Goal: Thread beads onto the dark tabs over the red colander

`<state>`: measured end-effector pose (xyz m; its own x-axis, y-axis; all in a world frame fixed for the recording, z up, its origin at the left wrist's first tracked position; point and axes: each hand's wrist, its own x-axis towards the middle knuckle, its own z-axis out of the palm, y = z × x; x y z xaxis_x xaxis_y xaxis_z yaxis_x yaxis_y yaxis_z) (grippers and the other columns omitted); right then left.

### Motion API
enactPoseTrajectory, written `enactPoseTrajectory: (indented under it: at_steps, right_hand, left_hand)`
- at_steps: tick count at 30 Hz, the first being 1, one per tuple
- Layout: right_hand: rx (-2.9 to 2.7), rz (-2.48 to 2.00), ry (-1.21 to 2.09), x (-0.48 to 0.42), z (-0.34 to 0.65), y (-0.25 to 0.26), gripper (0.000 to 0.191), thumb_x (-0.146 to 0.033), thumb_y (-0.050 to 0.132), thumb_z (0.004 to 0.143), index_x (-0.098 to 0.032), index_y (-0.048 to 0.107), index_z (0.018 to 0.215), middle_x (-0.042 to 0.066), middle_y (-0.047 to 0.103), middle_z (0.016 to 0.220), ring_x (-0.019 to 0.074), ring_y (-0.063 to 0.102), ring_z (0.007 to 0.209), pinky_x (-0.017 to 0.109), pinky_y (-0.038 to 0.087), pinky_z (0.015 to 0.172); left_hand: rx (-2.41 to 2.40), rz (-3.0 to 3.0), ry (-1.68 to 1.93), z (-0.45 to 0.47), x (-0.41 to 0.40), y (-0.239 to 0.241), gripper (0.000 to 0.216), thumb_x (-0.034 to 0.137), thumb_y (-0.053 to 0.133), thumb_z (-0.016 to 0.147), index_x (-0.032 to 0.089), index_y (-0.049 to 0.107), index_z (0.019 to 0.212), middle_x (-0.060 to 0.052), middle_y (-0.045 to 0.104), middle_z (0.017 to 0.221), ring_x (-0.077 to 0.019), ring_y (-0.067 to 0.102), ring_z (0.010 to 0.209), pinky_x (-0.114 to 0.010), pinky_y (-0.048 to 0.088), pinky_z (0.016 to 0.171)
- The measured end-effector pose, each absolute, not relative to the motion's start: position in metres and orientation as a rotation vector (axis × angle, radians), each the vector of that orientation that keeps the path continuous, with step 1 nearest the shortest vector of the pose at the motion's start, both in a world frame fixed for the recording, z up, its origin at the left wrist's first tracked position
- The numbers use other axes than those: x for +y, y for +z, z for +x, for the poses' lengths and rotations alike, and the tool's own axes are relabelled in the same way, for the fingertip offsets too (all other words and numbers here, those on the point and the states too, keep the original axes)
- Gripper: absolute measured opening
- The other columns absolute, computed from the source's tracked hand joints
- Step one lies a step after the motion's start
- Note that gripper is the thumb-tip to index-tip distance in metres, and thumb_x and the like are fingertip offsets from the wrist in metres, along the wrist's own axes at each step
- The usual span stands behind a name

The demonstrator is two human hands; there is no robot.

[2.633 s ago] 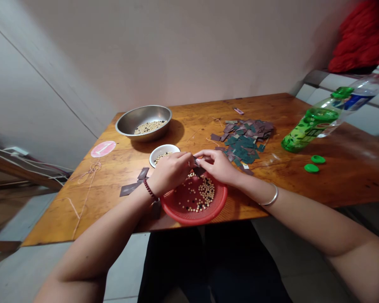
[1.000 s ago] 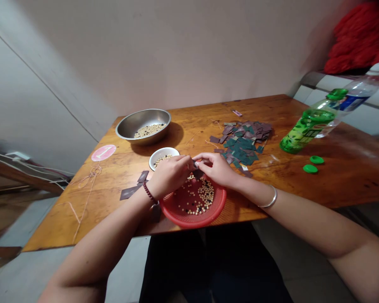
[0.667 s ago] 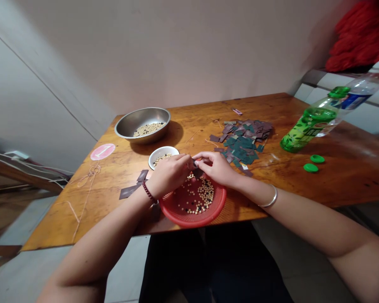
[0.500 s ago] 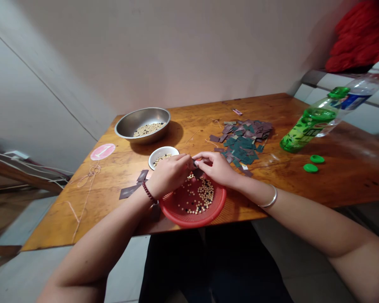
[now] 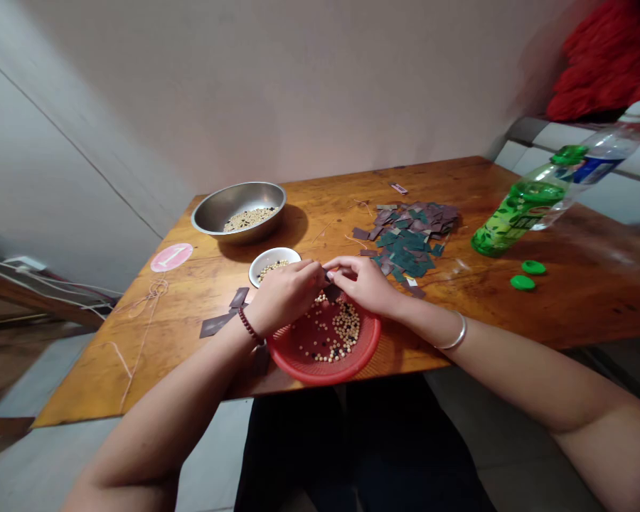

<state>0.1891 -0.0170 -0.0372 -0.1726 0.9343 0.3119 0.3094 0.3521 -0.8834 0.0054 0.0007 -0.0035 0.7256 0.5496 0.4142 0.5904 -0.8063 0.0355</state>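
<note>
My left hand (image 5: 292, 295) and my right hand (image 5: 367, 283) meet over the far rim of a red plastic basket (image 5: 376, 343). Both are closed, fingertips together, pinching a small dark brown patch (image 5: 333, 290) that the fingers partly cover. Whether anything is inside the patch cannot be seen. Pale beans (image 5: 346, 327), with a few black ones among them, lie scattered in the basket, more thickly on its right side. Just behind my left hand stands a white bowl (image 5: 252, 272) with more pale beans, partly hidden by that hand.
A steel basin (image 5: 205, 226) with beans stands at the back left. Right of centre lies a pile of brown and green patches (image 5: 410, 242). Farther right are a green bottle (image 5: 523, 213), a clear bottle (image 5: 613, 149) and green caps (image 5: 523, 282). Loose string (image 5: 152, 291) lies left.
Both hands stay in nearly the same place, still pinching the dark patch, with only slight finger movement. The whole view has shifted a little.
</note>
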Motion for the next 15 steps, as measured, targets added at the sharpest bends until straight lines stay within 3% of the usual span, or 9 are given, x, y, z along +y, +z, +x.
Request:
enactPoseTrajectory:
  at_steps: [15]
  right_hand:
    - [-1.700,-1.128,0.837,-0.0163,0.1895,-0.0392,0.021,-0.025,0.053,0.084,-0.016,0.067,0.098,0.006,0.071,0.084,0.0158,0.066,0.073,0.029,0.053,0.070]
  left_hand:
    - [-0.958,-2.828,-0.572,0.0045,0.0005,-0.0025,0.011,0.023,0.045,0.089,0.018,0.049,0.081,0.000,0.054,0.074,-0.0108,0.045,0.062,-0.025,0.027,0.056]
